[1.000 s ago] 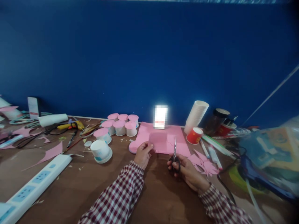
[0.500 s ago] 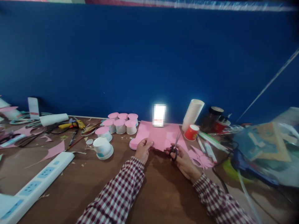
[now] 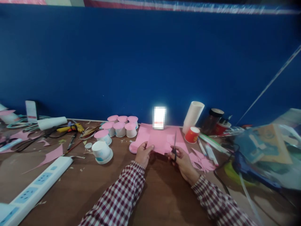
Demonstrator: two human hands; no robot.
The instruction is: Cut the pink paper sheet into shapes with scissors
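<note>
We judged the pink sheet (image 3: 158, 142) light, floppy; left hand (image 3: 144, 153) pinched its near edge, right hand (image 3: 182, 158) gripped the scissors (image 3: 174, 147).

Left hand (image 3: 144, 153) and right hand (image 3: 182, 158) clenched, side by side.

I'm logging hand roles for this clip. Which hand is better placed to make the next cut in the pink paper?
Right, probably. The right hand holds the scissors, blades against the pink paper; the left hand only pinches the sheet's near edge.
</note>
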